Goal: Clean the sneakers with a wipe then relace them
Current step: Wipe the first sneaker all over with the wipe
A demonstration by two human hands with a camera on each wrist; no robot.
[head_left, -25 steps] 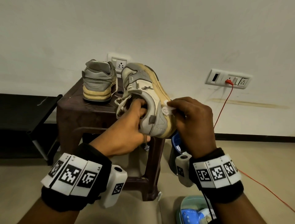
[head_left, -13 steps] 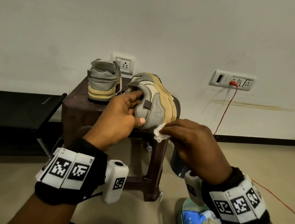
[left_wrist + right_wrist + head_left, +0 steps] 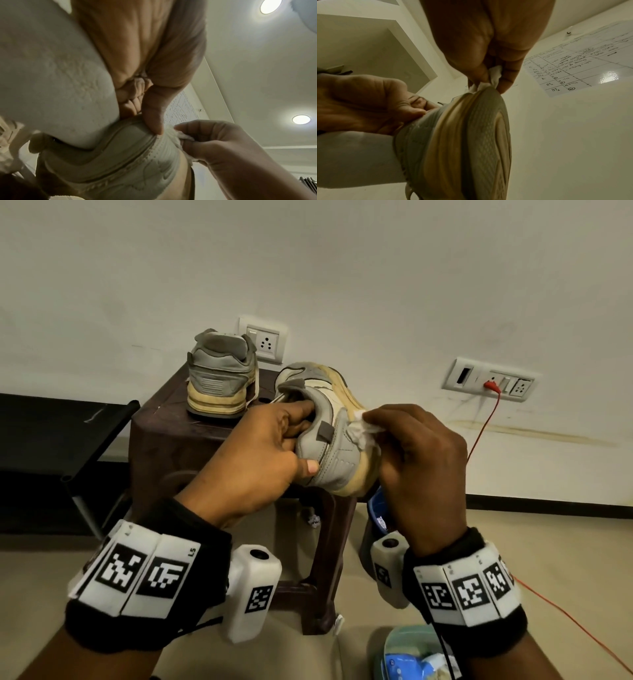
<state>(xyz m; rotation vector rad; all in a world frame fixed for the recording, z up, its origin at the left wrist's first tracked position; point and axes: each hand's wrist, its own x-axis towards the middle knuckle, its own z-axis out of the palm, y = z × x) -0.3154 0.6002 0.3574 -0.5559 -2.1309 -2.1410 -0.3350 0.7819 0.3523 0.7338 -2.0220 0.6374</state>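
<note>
Held sneaker: a grey sneaker (image 3: 337,436) with a yellowed sole is turned on its side above the front right corner of the stool (image 3: 164,440), heel end toward the person, sole facing right.
Left hand: the left hand (image 3: 260,457) grips this shoe at the collar, fingers curled into the opening and thumb (image 3: 152,115) pressed on the outside of the heel.
Right hand: the right hand (image 3: 421,460) pinches a crumpled white wipe (image 3: 359,428) between thumb and bent fingers, and presses it against the shoe's upper just by the edge of the sole.
Wipe up close: in the right wrist view the wipe (image 3: 494,75) sits bunched between the fingertips, touching the sole's rim.
Second sneaker: the other sneaker (image 3: 221,374) stands upright at the back of the dark brown stool, heel toward the person, well apart from the hands.
Blue bin: a blue container (image 3: 376,508) stands on the floor just right of the stool, mostly hidden behind the right hand; some white scraps show inside.
Pale green tub: at the bottom edge a pale green tub (image 3: 394,645) holds a blue-and-white packet (image 3: 407,666); I cannot tell what the packet is.
Wall: a red cable (image 3: 479,433) hangs from a socket plate (image 3: 489,379).
</note>
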